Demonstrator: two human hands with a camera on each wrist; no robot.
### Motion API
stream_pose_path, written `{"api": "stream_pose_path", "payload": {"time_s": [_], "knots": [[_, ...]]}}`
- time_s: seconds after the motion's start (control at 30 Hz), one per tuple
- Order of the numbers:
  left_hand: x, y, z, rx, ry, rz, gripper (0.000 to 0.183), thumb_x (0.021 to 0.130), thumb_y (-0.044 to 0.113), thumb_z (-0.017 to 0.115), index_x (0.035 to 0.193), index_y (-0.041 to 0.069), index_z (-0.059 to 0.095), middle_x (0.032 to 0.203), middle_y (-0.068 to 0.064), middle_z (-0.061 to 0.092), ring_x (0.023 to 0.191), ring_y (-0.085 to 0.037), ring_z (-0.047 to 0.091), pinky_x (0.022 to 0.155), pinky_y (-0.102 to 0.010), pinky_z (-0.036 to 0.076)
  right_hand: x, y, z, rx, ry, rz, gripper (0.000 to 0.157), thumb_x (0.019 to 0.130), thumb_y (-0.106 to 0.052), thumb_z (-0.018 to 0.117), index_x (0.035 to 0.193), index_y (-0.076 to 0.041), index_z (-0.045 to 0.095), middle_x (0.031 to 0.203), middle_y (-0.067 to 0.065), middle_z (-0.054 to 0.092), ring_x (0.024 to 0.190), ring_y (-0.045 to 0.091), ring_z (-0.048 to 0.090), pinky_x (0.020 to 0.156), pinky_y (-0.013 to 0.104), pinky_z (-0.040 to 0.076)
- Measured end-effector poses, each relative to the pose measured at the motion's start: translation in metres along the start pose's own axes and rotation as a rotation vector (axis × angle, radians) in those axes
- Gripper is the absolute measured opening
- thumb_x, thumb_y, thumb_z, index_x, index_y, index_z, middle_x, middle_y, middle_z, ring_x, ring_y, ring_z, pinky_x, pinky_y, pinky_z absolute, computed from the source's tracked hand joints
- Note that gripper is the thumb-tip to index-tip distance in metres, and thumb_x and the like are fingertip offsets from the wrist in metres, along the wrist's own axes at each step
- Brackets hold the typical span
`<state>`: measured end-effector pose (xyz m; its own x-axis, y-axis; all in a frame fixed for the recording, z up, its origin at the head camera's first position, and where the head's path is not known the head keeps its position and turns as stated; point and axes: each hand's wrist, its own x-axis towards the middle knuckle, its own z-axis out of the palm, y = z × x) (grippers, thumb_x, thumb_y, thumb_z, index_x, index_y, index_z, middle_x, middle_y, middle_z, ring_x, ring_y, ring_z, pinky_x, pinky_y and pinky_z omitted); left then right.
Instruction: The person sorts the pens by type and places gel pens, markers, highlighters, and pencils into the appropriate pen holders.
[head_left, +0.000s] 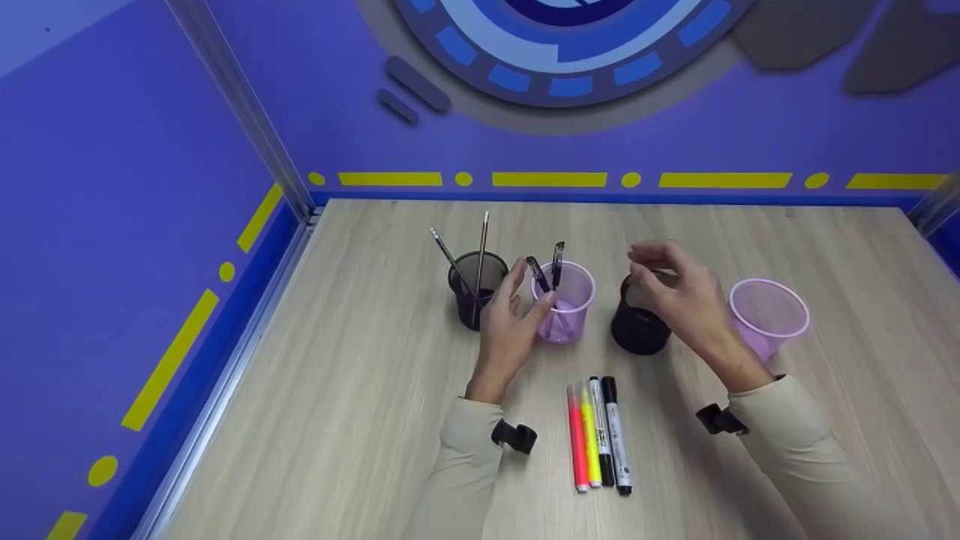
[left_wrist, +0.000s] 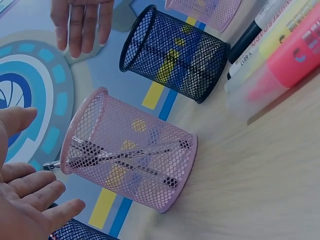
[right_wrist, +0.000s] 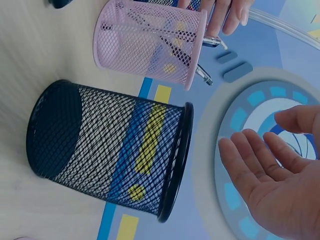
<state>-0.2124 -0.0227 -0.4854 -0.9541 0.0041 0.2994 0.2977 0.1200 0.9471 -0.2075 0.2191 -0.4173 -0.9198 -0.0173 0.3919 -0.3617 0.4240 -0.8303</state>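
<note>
My left hand (head_left: pixel 506 330) hovers at the left side of a pink mesh pen cup (head_left: pixel 576 328), thumb and fingers spread apart and holding nothing. Two black pens (head_left: pixel 557 264) lean inside that cup, their capped ends above the rim. Over the mouth of a black mesh cup (head_left: pixel 639 336) is my right hand (head_left: pixel 682 292), its fingers loosely bent with nothing between them. In the right wrist view this black cup (right_wrist: pixel 120 145) has no pens in it, and the hand (right_wrist: pixel 280 180) is apart from its rim.
Left of the pink cup stands another black mesh cup (head_left: pixel 465 309) with two pencils (head_left: pixel 482 244). A second pink cup (head_left: pixel 759 341) is at the right. In front lie a pink highlighter (head_left: pixel 577 446), a yellow highlighter (head_left: pixel 591 442) and two markers (head_left: pixel 616 435), side by side.
</note>
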Motion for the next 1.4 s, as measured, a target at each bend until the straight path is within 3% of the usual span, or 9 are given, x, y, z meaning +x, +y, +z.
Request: {"api": "stream_pose_path", "payload": {"time_s": [0.37, 0.53, 0.77, 0.93, 1.17, 1.4], "knots": [[0.001, 0.006, -0.001, 0.001, 0.025, 0.040, 0.069, 0.099, 0.022, 0.076, 0.158, 0.000, 0.047, 0.161, -0.012, 0.049, 0.149, -0.025, 0.045, 0.119, -0.039, 0.040, -0.006, 0.010, -0.017, -0.060, 0.039, 0.024, 0.039, 0.105, -0.019, 0.070, 0.139, -0.001, 0.066, 0.137, 0.015, 0.068, 0.122, 0.035, 0.067, 0.096, 0.015, 0.052], [0.001, 0.007, -0.001, 0.007, 0.032, 0.073, 0.065, 0.100, 0.021, 0.075, 0.156, 0.001, 0.049, 0.159, -0.013, 0.051, 0.147, -0.026, 0.047, 0.119, -0.042, 0.041, -0.009, 0.017, -0.023, -0.066, 0.068, 0.029, 0.040, 0.105, -0.020, 0.070, 0.141, -0.003, 0.065, 0.140, 0.012, 0.066, 0.124, 0.034, 0.065, 0.102, 0.021, 0.051], [-0.001, 0.009, -0.001, 0.016, 0.030, 0.081, 0.065, 0.100, 0.020, 0.076, 0.156, 0.000, 0.050, 0.159, -0.013, 0.051, 0.147, -0.026, 0.048, 0.118, -0.038, 0.042, -0.013, 0.023, -0.031, -0.030, 0.079, 0.069, 0.043, 0.106, -0.021, 0.069, 0.144, -0.003, 0.063, 0.143, 0.015, 0.064, 0.126, 0.037, 0.064, 0.090, 0.012, 0.053], [-0.001, 0.011, 0.000, 0.017, 0.026, 0.077, 0.065, 0.099, 0.019, 0.076, 0.156, 0.000, 0.050, 0.159, -0.013, 0.051, 0.147, -0.026, 0.047, 0.118, -0.037, 0.042, -0.015, 0.025, -0.040, -0.072, 0.111, 0.099, 0.043, 0.106, -0.023, 0.068, 0.145, -0.005, 0.063, 0.144, 0.013, 0.063, 0.127, 0.034, 0.064, 0.094, 0.011, 0.050], [-0.003, 0.014, -0.001, 0.031, 0.019, 0.105, 0.062, 0.100, 0.018, 0.076, 0.154, 0.000, 0.051, 0.157, -0.016, 0.053, 0.146, -0.027, 0.048, 0.117, -0.037, 0.043, -0.015, 0.029, -0.053, -0.159, 0.200, 0.068, 0.042, 0.104, -0.020, 0.070, 0.142, -0.004, 0.065, 0.142, 0.013, 0.066, 0.129, 0.032, 0.063, 0.108, 0.027, 0.050], [-0.005, 0.016, -0.002, 0.021, 0.021, 0.107, 0.061, 0.099, 0.016, 0.076, 0.153, -0.002, 0.052, 0.156, -0.016, 0.054, 0.145, -0.028, 0.050, 0.117, -0.036, 0.043, -0.019, 0.039, -0.069, -0.189, 0.268, 0.094, 0.043, 0.104, -0.019, 0.070, 0.145, -0.006, 0.065, 0.144, 0.014, 0.064, 0.134, 0.034, 0.058, 0.114, 0.031, 0.045]]}}
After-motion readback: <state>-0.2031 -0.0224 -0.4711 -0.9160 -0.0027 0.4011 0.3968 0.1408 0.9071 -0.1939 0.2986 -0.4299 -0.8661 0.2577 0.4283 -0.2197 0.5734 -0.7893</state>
